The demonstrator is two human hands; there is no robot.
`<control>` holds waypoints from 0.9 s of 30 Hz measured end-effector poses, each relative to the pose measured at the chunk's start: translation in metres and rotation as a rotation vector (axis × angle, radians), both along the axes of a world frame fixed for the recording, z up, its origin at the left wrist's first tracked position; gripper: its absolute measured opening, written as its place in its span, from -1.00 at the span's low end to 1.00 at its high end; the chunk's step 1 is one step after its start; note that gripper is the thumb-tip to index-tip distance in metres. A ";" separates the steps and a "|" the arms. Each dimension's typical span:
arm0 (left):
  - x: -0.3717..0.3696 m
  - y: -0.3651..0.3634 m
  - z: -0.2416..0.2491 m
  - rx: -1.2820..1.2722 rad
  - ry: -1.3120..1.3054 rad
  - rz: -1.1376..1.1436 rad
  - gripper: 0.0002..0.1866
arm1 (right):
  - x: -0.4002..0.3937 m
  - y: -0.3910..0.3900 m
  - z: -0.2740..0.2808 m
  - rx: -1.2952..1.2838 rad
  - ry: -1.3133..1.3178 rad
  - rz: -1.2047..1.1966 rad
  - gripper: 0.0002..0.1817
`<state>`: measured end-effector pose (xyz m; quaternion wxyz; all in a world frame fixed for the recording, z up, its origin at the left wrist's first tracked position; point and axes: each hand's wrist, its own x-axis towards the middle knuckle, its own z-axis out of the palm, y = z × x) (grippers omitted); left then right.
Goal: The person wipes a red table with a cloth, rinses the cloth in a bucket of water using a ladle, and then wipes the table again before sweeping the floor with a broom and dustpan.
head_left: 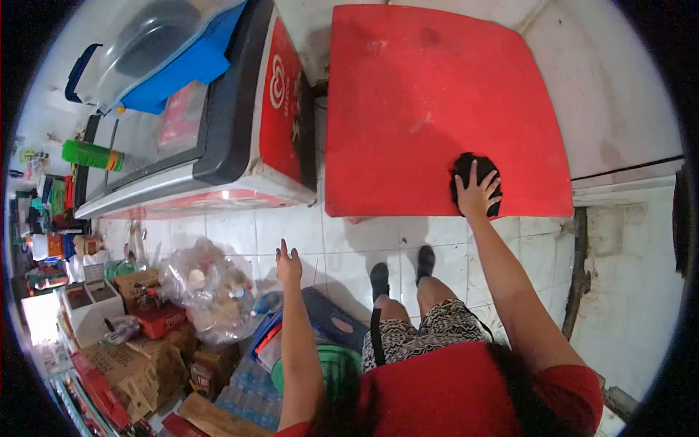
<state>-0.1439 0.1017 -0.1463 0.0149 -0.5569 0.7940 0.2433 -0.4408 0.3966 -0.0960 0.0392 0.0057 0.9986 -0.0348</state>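
My right hand (477, 197) lies with spread fingers on top of a bunched black cloth (466, 164), pressing it against a red surface (429, 109). The cloth sits near the front edge of that surface, right of its middle. Light scuffs and darker patches mark the red top. Held out over the floor, my left hand (289, 266) touches nothing, and its fingers are apart. The underside of my right palm is hidden.
To the left stands a chest freezer (247, 146) carrying a blue-and-clear container (182, 80) and a green canister (91, 155). Plastic bags (207, 291), cardboard boxes (131, 364) and bottled water (251, 393) crowd the lower left. A wall (619, 87) borders the right.
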 end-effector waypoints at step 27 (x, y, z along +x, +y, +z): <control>-0.132 0.039 0.029 0.414 0.860 0.587 -0.49 | 0.032 -0.145 0.014 -0.543 -0.177 1.294 -0.47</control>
